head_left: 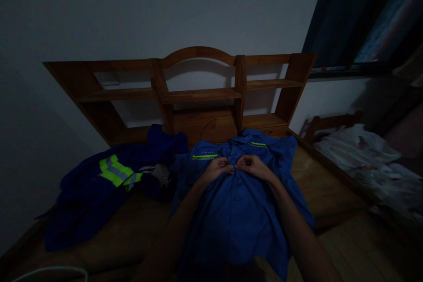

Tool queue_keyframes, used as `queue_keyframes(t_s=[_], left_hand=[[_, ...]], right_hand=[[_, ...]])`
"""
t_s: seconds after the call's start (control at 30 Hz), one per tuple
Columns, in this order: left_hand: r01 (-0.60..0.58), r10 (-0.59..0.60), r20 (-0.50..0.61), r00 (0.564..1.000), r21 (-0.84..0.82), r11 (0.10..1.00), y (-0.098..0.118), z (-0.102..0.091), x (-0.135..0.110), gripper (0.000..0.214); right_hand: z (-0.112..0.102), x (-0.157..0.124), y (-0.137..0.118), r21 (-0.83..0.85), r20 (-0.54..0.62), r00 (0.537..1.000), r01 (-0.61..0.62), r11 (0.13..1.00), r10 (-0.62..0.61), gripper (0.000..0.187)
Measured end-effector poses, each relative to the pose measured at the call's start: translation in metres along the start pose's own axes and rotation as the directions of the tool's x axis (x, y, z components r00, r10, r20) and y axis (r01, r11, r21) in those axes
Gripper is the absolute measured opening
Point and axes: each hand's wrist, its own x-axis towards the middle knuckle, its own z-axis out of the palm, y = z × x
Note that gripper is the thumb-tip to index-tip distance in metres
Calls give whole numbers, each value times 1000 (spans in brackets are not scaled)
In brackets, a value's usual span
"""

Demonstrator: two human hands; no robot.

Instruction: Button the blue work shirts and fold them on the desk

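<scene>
A blue work shirt [241,216] with yellow-green trim lies front up on the wooden desk, its collar toward the shelf. My left hand [218,168] pinches the shirt's front edge near the upper chest. Close beside it, my right hand [253,166] pinches the other side of the same front opening. The fingertips nearly meet at the placket; a button between them is too small and dark to make out. Lower on the front, a button [236,198] shows.
A darker blue garment [89,194] with reflective yellow-green bands lies crumpled at the left. Behind stands a wooden shelf unit [201,95] against the wall. White plastic bags [363,150] are piled on the right by a wooden chair back [333,121]. The desk's right edge [330,176] runs beside them.
</scene>
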Motion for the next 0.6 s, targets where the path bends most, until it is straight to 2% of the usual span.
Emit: queue_keyframes(t_s=[0.3, 0.6], left_hand=[[55, -56, -1, 998, -91, 994, 4, 2, -4, 41], [57, -51, 49, 997, -122, 991, 8, 5, -8, 32]], right_hand=[[4, -1, -3, -95, -33, 998, 57, 994, -61, 20], [1, -2, -6, 62, 20, 999, 43, 997, -45, 24]])
